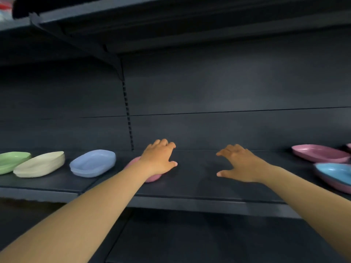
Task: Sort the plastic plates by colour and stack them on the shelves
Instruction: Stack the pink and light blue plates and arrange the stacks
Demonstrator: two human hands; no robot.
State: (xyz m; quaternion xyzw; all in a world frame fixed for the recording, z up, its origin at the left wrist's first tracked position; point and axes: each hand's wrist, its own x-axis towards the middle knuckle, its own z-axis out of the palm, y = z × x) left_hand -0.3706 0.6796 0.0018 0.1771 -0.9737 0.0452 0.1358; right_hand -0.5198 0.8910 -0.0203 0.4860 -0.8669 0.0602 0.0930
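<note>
Both arms reach fwd, palms down: left hand (159, 158) w/ fingers spread & relaxed, right hand (239, 164) likewise, thumbs pointing inward.

We see our left hand (159, 158) resting, fingers spread, over a pink stack (152, 178) on the dark shelf (190, 186). Our right hand (239, 164) hovers open nearby. Green (11, 161), cream (39, 165) and blue stacks (93, 163) sit left; a pink plate (319, 153) and a blue plate (334, 173) sit right.
</note>
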